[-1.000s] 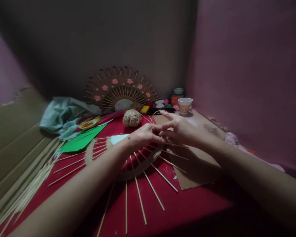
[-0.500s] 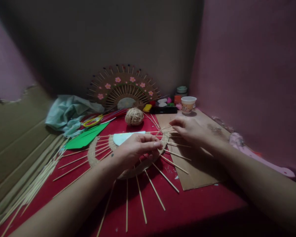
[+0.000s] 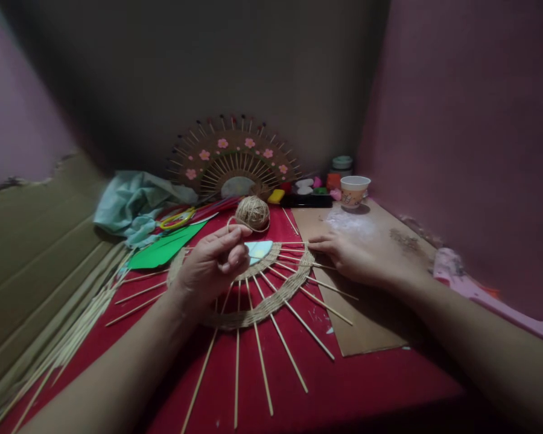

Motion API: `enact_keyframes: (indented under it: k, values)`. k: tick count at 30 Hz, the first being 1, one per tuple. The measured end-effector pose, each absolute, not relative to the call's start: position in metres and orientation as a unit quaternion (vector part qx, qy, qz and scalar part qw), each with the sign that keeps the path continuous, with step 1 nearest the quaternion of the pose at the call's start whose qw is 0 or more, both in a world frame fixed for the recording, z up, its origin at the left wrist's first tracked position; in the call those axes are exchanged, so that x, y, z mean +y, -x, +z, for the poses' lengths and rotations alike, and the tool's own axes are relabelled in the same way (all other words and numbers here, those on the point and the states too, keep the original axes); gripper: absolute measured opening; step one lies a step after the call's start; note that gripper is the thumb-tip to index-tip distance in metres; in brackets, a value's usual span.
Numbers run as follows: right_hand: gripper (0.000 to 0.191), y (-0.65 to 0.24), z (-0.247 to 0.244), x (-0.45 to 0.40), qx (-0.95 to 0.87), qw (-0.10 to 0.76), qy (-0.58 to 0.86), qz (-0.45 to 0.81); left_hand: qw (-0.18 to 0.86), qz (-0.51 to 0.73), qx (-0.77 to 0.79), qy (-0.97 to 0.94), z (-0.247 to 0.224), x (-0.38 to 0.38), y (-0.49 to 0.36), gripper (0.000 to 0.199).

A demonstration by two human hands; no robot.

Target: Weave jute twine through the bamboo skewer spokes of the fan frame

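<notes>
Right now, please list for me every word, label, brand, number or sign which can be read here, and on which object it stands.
No text can be read with certainty.
Paper cup: small dark marks, too blurred to tell letters from pattern.
Jar: no readable label.
Standing fan: pink flowers, no lettering visible.
Pale blue piece: no lettering visible.

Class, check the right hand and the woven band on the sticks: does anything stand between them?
Nothing visible does. The right hand is right at the woven band's right end; the cardboard sheet lies beneath the hand, not between.
</notes>
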State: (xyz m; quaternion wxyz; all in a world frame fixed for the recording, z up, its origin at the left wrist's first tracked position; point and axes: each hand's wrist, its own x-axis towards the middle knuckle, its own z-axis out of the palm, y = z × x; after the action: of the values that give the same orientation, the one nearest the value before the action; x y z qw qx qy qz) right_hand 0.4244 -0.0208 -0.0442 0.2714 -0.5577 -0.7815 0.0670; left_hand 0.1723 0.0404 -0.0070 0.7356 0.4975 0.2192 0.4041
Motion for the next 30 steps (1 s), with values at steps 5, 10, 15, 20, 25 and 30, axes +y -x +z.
enact_keyframes:
  k: [5, 10, 15, 20, 25, 30]
  values:
    - [0.055, -0.426, -0.04, -0.022, -0.706, 0.285, 0.641, 0.098, 0.717, 0.382, 0.219, -0.541, -0.004, 0.035, -0.173, 0.016]
    - [0.049, -0.419, -0.033, -0.024, -0.683, 0.297, 0.663, 0.075, 0.7, 0.367, 0.245, -0.562, -0.002, 0.032, -0.172, 0.017]
    - [0.053, -0.42, -0.036, -0.022, -0.637, 0.335, 0.681, 0.135, 0.698, 0.36, 0.25, -0.567, -0.004, 0.035, -0.171, 0.018]
    - [0.059, -0.42, -0.043, -0.02, -0.635, 0.372, 0.665, 0.127, 0.689, 0.356, 0.272, -0.569, -0.005, 0.039, -0.168, 0.02]
    - [0.063, -0.417, -0.047, -0.022, -0.662, 0.387, 0.631, 0.112, 0.682, 0.344, 0.288, -0.577, -0.009, 0.042, -0.164, 0.022]
    - [0.065, -0.416, -0.051, -0.024, -0.651, 0.401, 0.631, 0.132, 0.668, 0.351, 0.305, -0.58, -0.009, 0.044, -0.163, 0.023]
